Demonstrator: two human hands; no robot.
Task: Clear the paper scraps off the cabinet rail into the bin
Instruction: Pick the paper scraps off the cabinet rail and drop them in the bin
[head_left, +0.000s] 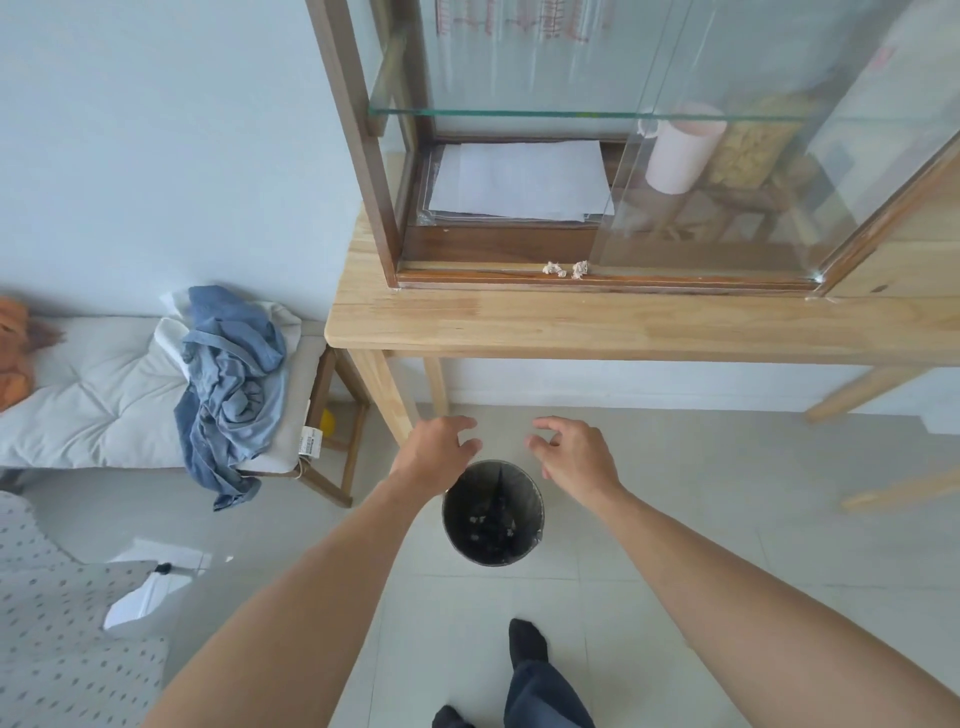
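Small crumpled paper scraps (566, 269) lie in the bottom rail (467, 276) of a glass-fronted wooden cabinet that stands on a light wood table. On the tiled floor below stands a round dark bin (532, 522) with several scraps at its bottom. My left hand (439, 447) hovers just above the bin's far left rim, fingers spread and holding nothing. Over the far right rim, my right hand (569, 454) is also open and holds nothing. Both hands are well below the rail.
The table (571, 325) overhangs the floor, its leg (392, 395) just left of my left hand. A cushioned bench (104, 395) with blue clothes is at the left. The cabinet's sliding glass door (727, 156) covers the right half. My sock-clad foot (527, 642) is near the bin.
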